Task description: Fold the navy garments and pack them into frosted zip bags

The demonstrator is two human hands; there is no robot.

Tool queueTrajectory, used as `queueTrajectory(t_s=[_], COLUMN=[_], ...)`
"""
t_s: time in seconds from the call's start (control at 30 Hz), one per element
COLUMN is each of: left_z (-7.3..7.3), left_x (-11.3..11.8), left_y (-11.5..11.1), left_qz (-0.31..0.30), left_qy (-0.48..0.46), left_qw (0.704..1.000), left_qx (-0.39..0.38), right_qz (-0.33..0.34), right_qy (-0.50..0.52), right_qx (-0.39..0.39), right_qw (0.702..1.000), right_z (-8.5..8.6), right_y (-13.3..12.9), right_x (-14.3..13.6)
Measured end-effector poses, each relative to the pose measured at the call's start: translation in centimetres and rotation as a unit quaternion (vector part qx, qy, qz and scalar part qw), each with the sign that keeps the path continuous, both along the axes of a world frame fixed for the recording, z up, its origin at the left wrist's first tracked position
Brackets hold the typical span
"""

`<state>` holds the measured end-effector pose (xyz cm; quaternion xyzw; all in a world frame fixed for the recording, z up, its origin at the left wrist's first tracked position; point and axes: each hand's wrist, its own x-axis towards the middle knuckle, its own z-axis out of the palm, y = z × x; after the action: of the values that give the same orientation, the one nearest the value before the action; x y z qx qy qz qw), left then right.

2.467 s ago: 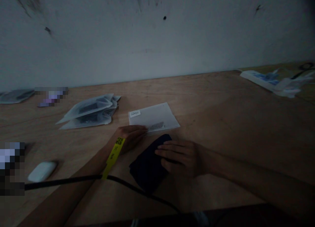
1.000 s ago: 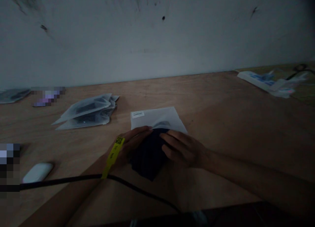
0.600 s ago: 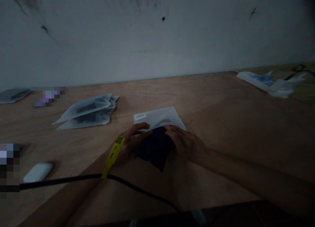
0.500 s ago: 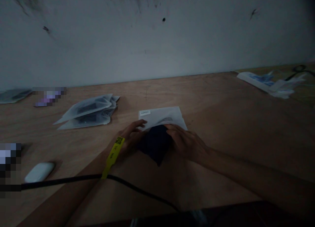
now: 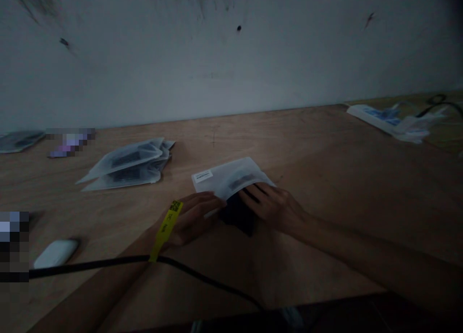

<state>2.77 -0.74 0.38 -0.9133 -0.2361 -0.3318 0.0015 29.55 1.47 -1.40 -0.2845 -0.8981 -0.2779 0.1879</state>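
Note:
A frosted plastic bag [image 5: 220, 176] with a white label lies at the middle of the table, its opening facing me. A dark blue folded item [image 5: 238, 215] is partly inside the bag and partly sticks out toward me. My left hand [image 5: 195, 215] is closed on the bag's left edge near the opening. My right hand [image 5: 273, 203] lies on the dark item with its fingers spread, the fingertips under the bag's upper layer.
Filled frosted bags [image 5: 126, 166] lie at the left, and another bag [image 5: 21, 141] farther left. A white rounded object [image 5: 56, 254] sits near a black cable [image 5: 202, 277] crossing in front. A white power strip [image 5: 372, 118] is at the back right.
The bag has turned and shifted a little left, and more of the dark item is inside it. My left hand has moved to the bag's opening edge; my right fingers have spread.

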Motion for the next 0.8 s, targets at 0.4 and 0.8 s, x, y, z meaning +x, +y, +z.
queueTrajectory(t_s=[0.4, 0.8], left_z=[1.4, 1.1], left_x=[1.3, 2.0], left_y=[-0.2, -1.0], left_qz=[-0.053, -0.073], left_qy=[0.030, 0.022], left_qw=[0.995, 0.996], left_qx=[0.080, 0.048], right_qz=[-0.096, -0.069], right_qy=[-0.012, 0.034], right_qx=[-0.035, -0.011], right_qw=[0.995, 0.997], right_z=[-0.3, -0.8], right_y=[-0.5, -0.8], right_x=[-0.6, -0.3])
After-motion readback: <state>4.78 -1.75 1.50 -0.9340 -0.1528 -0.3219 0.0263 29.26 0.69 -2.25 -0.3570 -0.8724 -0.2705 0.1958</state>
